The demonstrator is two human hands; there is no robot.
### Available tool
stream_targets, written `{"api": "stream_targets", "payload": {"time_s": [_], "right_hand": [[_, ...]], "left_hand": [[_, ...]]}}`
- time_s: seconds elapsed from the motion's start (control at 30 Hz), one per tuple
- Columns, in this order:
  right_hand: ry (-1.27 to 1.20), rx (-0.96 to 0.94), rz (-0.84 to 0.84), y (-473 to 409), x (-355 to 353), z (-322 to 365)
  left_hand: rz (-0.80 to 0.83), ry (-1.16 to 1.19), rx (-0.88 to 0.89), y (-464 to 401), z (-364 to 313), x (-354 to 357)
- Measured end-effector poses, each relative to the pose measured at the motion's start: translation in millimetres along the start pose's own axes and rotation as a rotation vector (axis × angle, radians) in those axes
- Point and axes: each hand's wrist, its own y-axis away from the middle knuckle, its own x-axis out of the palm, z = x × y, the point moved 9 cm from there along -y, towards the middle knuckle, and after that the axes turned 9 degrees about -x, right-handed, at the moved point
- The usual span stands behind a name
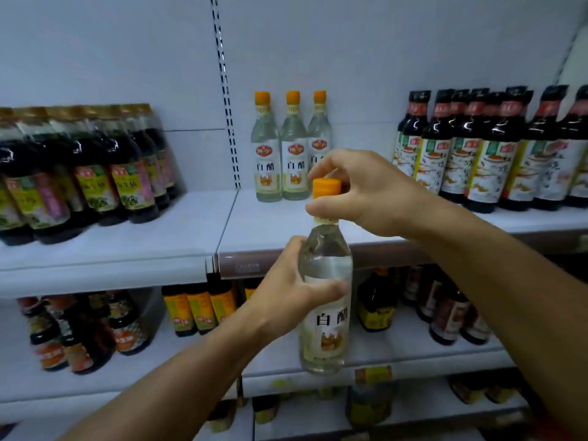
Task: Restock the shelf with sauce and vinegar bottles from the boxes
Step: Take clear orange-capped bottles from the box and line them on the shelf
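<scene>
Left hand is wrapped round the body of a clear vinegar bottle, thumb across the front. Right hand is pinched on its orange ribbed cap and neck. Bottle is held upright in front of the white shelf's edge (smooth, flat). Three matching bottles are lined up at the shelf's back; dark sauce bottles are packed to the right.
</scene>
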Motion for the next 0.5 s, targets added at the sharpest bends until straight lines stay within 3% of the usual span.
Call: {"api": "stream_targets", "payload": {"time_s": [0.33, 0.5], "right_hand": [[-0.058, -0.098, -0.15, -51, -70, -3], [-0.145, -0.121, -0.178, -73, -96, -15]], "left_hand": [[-0.106, 0.022, 0.115, -43, -69, -17], [-0.081, 0.077, 0.15, -63, -98, -10]]}}
